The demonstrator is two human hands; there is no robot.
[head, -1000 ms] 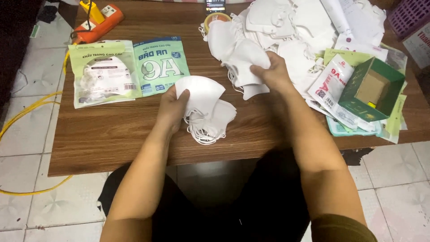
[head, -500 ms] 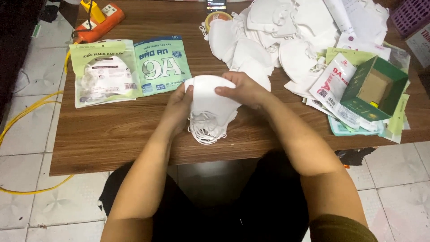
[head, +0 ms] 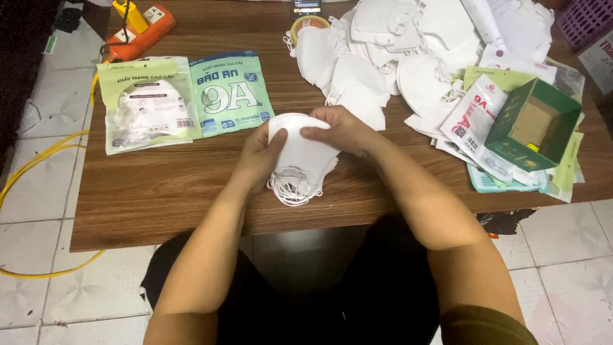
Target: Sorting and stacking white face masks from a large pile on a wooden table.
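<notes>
A small stack of white folded face masks (head: 302, 158) sits near the front of a wooden table (head: 159, 191), with their ear loops hanging toward the front edge. My left hand (head: 258, 156) grips the stack's left side. My right hand (head: 341, 130) presses on its top right edge. A large loose pile of white masks (head: 396, 57) lies behind and to the right of my hands.
Two flat mask packets, one pale green (head: 145, 105) and one darker green (head: 230, 92), lie at the left. An open green box (head: 535, 124) stands on printed packets at the right. An orange tool (head: 137, 32) lies at the far left, a yellow cable (head: 38, 160) on the floor.
My right hand took a mask from the loose pile, carried it left and laid it on the stack. Both hands now hold the stack together.
</notes>
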